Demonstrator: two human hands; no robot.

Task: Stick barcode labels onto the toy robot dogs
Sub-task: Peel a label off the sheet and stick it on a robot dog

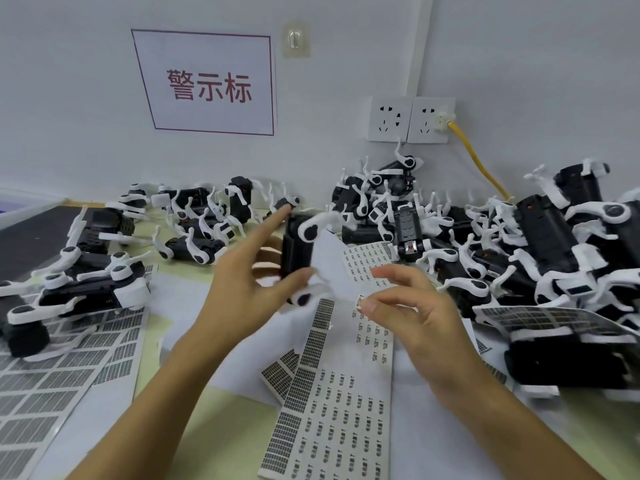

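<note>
Crowded on three sides: one heap of black-and-white toy dogs (194, 216) along the back edge of the worktop (239, 407) by the wall, a bigger pile of dogs (540, 244) filling the back right corner and running down the right edge, and a few more dogs (86, 282) lying near the left edge. Open room only in the middle and toward the near edge, and even there covered with flat paper. Left hand (242, 289) raised above the middle of the worktop, gripping one toy dog (298, 251) with thumb below and fingers curled behind, pointer finger stretched out toward the back heap. Held dog standing on end, long side going up and down, white legs sticking out toward the right, blurry. Right hand (412, 306) just beside it, fingers bent, thumb and fingertip pinching a small barcode label (361, 301), close to the dog but not touching. Under the hands, a long label sheet (343, 410) running from the near edge toward the back, with dark barcode strips along its left side. Another grey label sheet (59, 368) spread at the near left corner, tucked under the left dogs. A curled label sheet (540, 315) resting on the right pile. On the wall behind, a white sign (207, 84) with red letters, two wall sockets (408, 119) and a yellow cable (478, 161) dropping to the right pile.
</note>
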